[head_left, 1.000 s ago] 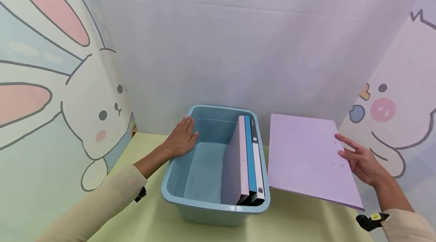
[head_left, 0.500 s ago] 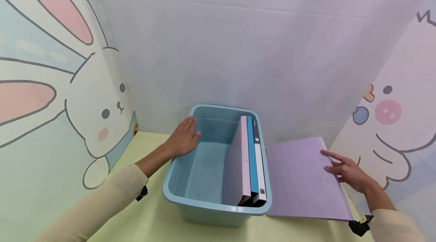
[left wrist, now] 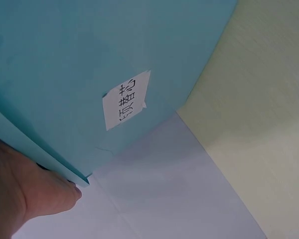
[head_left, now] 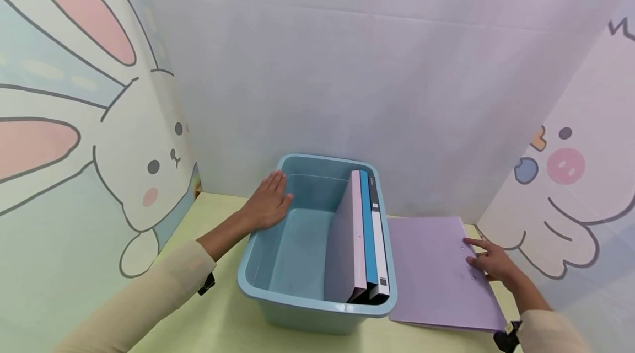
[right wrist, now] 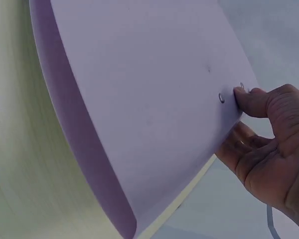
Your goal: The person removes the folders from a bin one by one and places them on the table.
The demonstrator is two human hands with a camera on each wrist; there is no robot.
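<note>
A light blue plastic tub [head_left: 317,303] stands mid-table in the head view. My left hand [head_left: 268,204] rests on its left rim with the fingers straight. Upright along the tub's right wall are a pale lilac binder [head_left: 356,237], a blue binder [head_left: 369,237] and a black-and-white binder [head_left: 381,251]. Right of the tub lies a purple file folder [head_left: 431,278], low over the table. My right hand [head_left: 496,266] pinches its right edge, thumb on top and fingers beneath. The right wrist view shows the folder's covers [right wrist: 139,114] slightly parted and small metal rings [right wrist: 222,98] near the thumb.
A pale green-yellow table [head_left: 223,309] carries the tub. Behind it hangs a plain whitish cloth wall [head_left: 347,83], with cartoon-printed side walls at left and right. In the left wrist view a white handwritten label [left wrist: 125,101] sticks to the tub's outer side.
The right hand has brought the purple folder down and slightly left, from raised beside the tub to low over the table. The left hand has stayed on the rim.
</note>
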